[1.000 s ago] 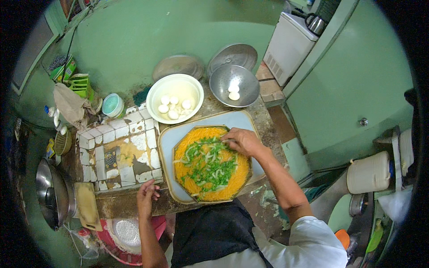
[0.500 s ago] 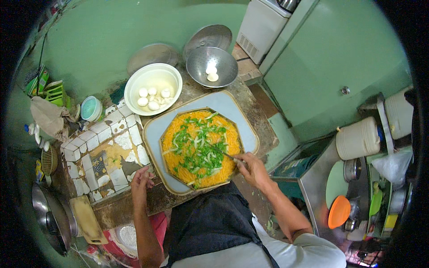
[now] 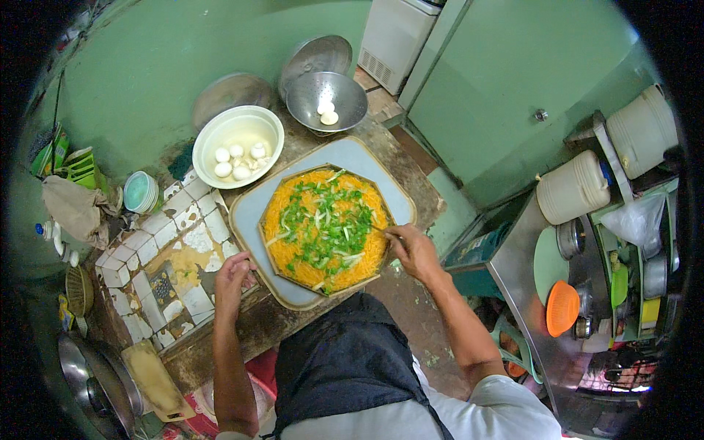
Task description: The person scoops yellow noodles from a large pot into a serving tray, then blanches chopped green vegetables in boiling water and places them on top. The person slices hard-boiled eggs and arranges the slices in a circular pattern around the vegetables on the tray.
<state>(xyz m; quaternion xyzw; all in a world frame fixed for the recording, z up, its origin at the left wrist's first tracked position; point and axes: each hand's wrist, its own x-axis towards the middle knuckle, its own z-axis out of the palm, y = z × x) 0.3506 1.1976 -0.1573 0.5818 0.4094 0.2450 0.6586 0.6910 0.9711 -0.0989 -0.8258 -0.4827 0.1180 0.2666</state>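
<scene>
An octagonal tray of orange noodles [image 3: 293,257] lies on a larger pale blue tray [image 3: 400,191]. Chopped green leaves and pale strips [image 3: 323,220] cover the middle of the noodles. My right hand [image 3: 412,251] grips a thin dark utensil [image 3: 377,229] at the noodles' right edge; its tip is too small or hidden to name. Beside the blue tray's lower left edge, my left hand [image 3: 233,273] hovers by the counter, fingers loosely bent and apart, with nothing visible in them.
A white basin [image 3: 238,147] with peeled eggs stands behind the tray, beside a metal colander [image 3: 326,101] with a few more. Broken-tiled counter [image 3: 180,257] lies left, a cutting board [image 3: 155,372] at its near end. A steel counter [image 3: 546,345] with an orange basket [image 3: 562,308] is right.
My right hand has drawn the utensil from the greens out toward the noodles' right edge. My left hand has come slightly closer to the blue tray. The whole view has shifted a little.
</scene>
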